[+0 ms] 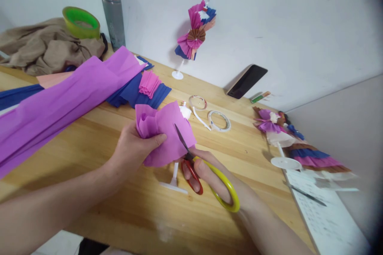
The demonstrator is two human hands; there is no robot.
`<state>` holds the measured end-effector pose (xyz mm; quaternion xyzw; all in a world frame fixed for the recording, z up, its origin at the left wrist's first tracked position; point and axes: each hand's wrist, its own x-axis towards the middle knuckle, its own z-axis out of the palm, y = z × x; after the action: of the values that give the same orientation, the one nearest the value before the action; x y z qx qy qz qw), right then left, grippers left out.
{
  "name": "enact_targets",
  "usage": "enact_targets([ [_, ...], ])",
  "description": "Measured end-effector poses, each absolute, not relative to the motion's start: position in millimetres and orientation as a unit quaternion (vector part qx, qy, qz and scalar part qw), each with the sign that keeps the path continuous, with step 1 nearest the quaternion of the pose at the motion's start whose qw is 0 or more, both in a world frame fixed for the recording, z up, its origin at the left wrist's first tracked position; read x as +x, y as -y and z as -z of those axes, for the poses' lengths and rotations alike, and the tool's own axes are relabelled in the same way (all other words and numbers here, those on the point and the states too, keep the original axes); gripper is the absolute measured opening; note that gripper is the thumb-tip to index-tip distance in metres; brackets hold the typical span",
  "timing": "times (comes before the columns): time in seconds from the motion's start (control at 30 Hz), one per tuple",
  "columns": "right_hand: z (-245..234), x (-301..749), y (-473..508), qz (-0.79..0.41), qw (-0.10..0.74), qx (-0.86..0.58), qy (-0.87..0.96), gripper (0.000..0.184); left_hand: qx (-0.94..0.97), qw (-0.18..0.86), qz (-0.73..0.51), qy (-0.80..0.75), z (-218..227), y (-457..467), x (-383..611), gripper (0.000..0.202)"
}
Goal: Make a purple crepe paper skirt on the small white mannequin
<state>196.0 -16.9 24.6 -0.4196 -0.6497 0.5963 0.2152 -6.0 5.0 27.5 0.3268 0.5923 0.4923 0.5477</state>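
Observation:
My left hand [134,141] grips a piece of purple crepe paper [170,127], its left part gathered in folds, with the thumb lying over the front. My right hand [206,171] has its fingers through the red and yellow handles of a pair of scissors [220,181]. One dark blade lies across the front of the paper near its right edge; the other blade is hidden. Behind and below the paper stands a white doll stand [174,183], with a small white figure top [185,110] showing above, mostly covered.
Long purple crepe paper [77,83] and blue paper [131,91] lie at left. Two tape rolls, one a white ring [220,121], sit behind my hands. A phone [247,81] leans on the wall. Paper-dressed dolls [196,34] stand at back and right, near a written sheet [323,215].

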Motion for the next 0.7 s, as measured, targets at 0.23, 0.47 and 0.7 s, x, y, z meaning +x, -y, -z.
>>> enact_targets([
  [0.23,-30.6,197.2,16.5,-0.607,0.188,-0.417,0.650,0.060,0.319,0.548,-0.490,-0.598,-29.6,-4.1,-5.8,0.023],
  [0.47,-30.3,196.2,15.1,-0.603,0.188,-0.409,0.658,0.060,0.315,0.562,-0.482,-0.593,-27.3,-5.0,-7.4,0.024],
  [0.7,-31.1,196.0,16.9,-0.616,0.185,-0.427,0.635,0.057,0.305,0.562,-0.489,-0.593,-26.9,-4.5,-6.6,0.021],
])
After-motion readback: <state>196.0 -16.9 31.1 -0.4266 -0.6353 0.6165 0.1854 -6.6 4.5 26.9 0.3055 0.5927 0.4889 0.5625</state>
